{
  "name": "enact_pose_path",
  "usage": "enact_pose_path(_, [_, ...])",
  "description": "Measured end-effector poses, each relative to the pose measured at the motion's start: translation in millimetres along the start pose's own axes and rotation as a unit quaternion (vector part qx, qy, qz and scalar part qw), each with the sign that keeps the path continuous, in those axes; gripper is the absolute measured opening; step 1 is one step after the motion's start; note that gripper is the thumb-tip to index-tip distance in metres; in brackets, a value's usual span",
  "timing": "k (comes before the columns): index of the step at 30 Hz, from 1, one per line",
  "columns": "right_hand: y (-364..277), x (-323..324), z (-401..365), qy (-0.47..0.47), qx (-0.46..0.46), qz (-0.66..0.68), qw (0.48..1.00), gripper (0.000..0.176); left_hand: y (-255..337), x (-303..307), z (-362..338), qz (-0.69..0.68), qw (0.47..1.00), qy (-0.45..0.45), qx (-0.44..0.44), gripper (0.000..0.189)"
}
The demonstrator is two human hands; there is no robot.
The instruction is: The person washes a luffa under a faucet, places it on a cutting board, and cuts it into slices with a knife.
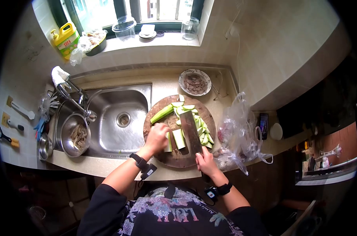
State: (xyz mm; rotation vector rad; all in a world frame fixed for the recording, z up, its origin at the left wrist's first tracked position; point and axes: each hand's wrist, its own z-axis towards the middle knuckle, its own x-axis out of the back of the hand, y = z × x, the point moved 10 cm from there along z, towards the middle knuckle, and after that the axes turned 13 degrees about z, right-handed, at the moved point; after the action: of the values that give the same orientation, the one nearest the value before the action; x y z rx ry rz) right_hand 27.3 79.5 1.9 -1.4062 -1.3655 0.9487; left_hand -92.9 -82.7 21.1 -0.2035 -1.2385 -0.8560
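My right hand [206, 160] is wrapped around the handle of a cleaver [191, 133]. The cleaver's broad blade points away from me over a round wooden cutting board [180, 160]. On the board, my left hand [158, 137] has its fingers curled, their tips hidden. Beside it lies a pale green strip of vegetable [169, 144], perhaps luffa or cucumber. Between that strip and the blade is a wider cut piece [178, 139]. A longer green length [162, 114] rests at the board's upper left. Sliced chunks [202, 128] are heaped right of the blade, and more lie beyond its tip.
Left of the board is a steel sink [107, 108] with a faucet [89, 115] and a colander [64, 137] holding greyish food. A patterned bowl [195, 82] of meat-like pieces stands behind the board. Plastic bags [239, 133], a phone [263, 126] and a cup-like white object [276, 131] are to the right.
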Motion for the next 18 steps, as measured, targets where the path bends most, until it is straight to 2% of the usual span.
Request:
enact_pose_path(1, [0.3, 5.0, -0.9, 0.005, 0.010, 0.029, 1.000, 0.010, 22.6, -7.7, 3.3, -0.009, 0.997, -0.038, -0.070, 0.037])
enact_pose_path(4, [-1.3, 14.7, -8.3, 0.025, -0.004, 0.048, 0.999, 0.010, 59.1, -36.0, 3.9, 0.022, 0.982, -0.091, -0.164, 0.043])
enact_pose_path(8, [4.3, 23.8, -21.4, 0.032, -0.005, 0.026, 0.999, 0.010, 50.7, -59.6, 5.2, 0.049, 0.977, -0.162, -0.133, 0.042])
enact_pose_path(9, [9.8, 26.3, -23.0, 0.030, 0.000, 0.024, 0.999, 0.011, 52.0, -52.7, 5.0, 0.067, 0.978, -0.131, -0.146, 0.037])
enact_pose_path(14, [26.4, 36.5, -30.1, 0.050, -0.021, 0.059, 0.997, 0.012, 41.3, -64.1, 6.0, 0.050, 0.977, -0.139, -0.156, 0.027])
enact_pose_path(16, [27.3, 40.1, -31.2, 0.055, -0.022, 0.057, 0.997, 0.012, 37.1, -70.0, 5.8, 0.020, 0.968, -0.205, -0.145, 0.025])
enact_pose_path(18, [26.8, 42.2, -31.0, 0.059, -0.019, 0.067, 0.996, 0.012, 33.8, -67.2, 2.4, 0.020, 0.965, -0.213, -0.151, 0.023])
